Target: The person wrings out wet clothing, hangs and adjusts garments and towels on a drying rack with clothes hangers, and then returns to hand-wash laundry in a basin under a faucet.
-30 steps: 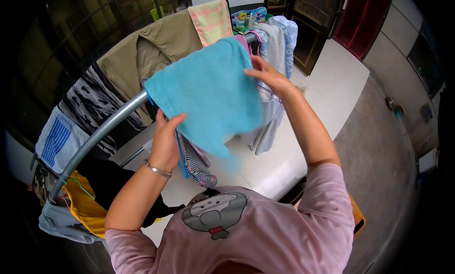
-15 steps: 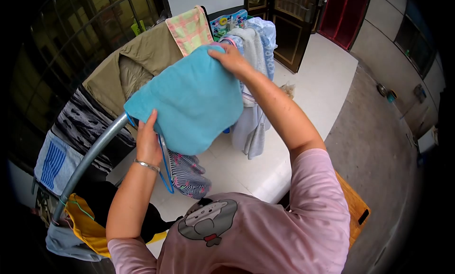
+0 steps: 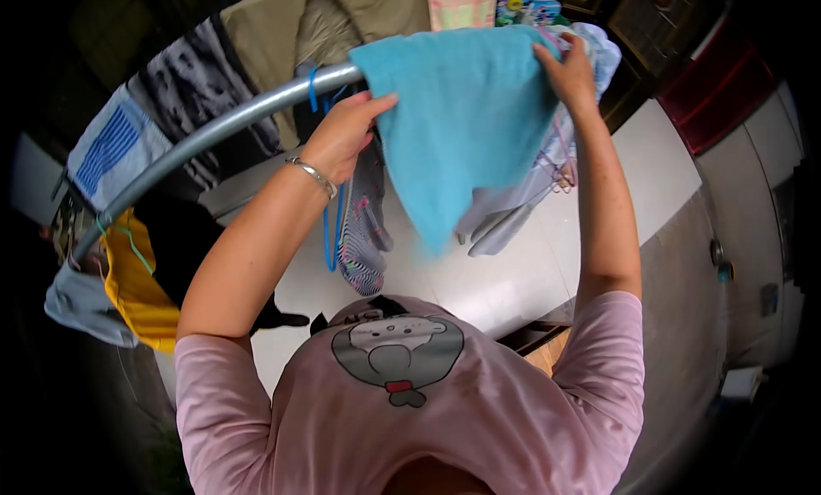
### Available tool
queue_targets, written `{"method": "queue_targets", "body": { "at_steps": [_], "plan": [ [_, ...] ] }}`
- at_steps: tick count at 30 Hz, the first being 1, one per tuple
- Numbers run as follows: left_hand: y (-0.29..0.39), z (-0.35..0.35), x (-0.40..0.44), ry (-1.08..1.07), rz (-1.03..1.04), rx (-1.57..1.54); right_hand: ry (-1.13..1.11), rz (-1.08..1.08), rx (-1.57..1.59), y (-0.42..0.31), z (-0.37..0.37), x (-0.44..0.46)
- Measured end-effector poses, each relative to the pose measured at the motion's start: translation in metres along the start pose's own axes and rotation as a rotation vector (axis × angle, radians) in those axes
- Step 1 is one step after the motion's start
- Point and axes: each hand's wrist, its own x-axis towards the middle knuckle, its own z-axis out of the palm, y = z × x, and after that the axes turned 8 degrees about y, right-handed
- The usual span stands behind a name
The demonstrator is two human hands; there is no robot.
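A turquoise towel hangs over the curved metal rail, its lower end tapering to a blurred corner. At its left edge is my left hand, fingers curled and thumb laid over the cloth; a silver bangle circles the wrist. My right hand pinches the towel's upper right corner. Just left of the towel a blue hanger hooks on the rail, beside a striped, flowered cloth. Light grey and white clothes hang behind the towel's right side.
Khaki trousers, a black-and-grey patterned cloth and a blue-striped towel hang behind the rail. Yellow clothing hangs at its left end. A pink checked cloth is at the back. Pale tiled floor lies below.
The towel has gone from held up bunched and broad to draped on the rail with a pointed lower end. My hands have moved farther apart, and the view has turned.
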Motion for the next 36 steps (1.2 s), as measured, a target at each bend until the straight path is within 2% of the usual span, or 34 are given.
{"method": "queue_targets", "body": {
  "at_steps": [3,4,5,7,9,10,11,13,15,19,22,25,28,32,36],
  "plan": [
    [-0.007,-0.021,-0.028,-0.006,0.092,-0.023,-0.097,0.076,-0.181,-0.028,-0.026,-0.017],
    [-0.011,-0.027,-0.042,-0.004,0.13,-0.04,0.106,-0.08,-0.263,-0.033,-0.028,-0.029],
    [-0.014,-0.036,-0.054,0.021,0.217,0.009,0.223,-0.153,-0.193,-0.042,-0.031,-0.039],
    [-0.02,-0.057,-0.079,0.068,0.393,0.113,0.207,-0.23,0.289,-0.074,-0.037,-0.063],
    [-0.054,-0.076,-0.083,0.251,0.51,0.247,-0.233,-0.018,0.681,-0.104,-0.025,-0.104],
    [-0.073,-0.084,-0.084,0.348,0.564,0.316,-0.415,-0.067,0.761,-0.116,-0.012,-0.129],
    [-0.09,-0.087,-0.087,0.354,0.523,0.349,-0.665,-0.008,0.811,-0.142,-0.014,-0.153],
    [-0.115,-0.085,-0.093,0.348,0.448,0.405,-0.885,0.025,0.909,-0.172,-0.002,-0.188],
    [-0.123,-0.079,-0.103,0.337,0.403,0.327,-0.814,0.025,0.964,-0.177,0.04,-0.224],
    [-0.126,-0.07,-0.11,0.24,0.312,0.168,-0.681,0.194,1.036,-0.209,0.053,-0.246],
    [-0.127,-0.078,-0.115,0.125,0.306,0.278,-0.572,0.209,1.016,-0.214,0.064,-0.255],
    [-0.146,-0.087,-0.12,0.012,0.33,0.256,-0.546,0.264,0.957,-0.22,0.072,-0.255],
    [-0.141,-0.096,-0.131,-0.027,0.324,0.307,-0.353,0.223,0.984,-0.224,0.086,-0.257],
    [-0.141,-0.119,-0.143,-0.021,0.294,0.315,-0.372,0.262,1.128,-0.226,0.106,-0.255],
    [-0.155,-0.15,-0.155,-0.06,0.234,0.268,-0.376,0.215,1.139,-0.235,0.086,-0.249]
  ]
}}
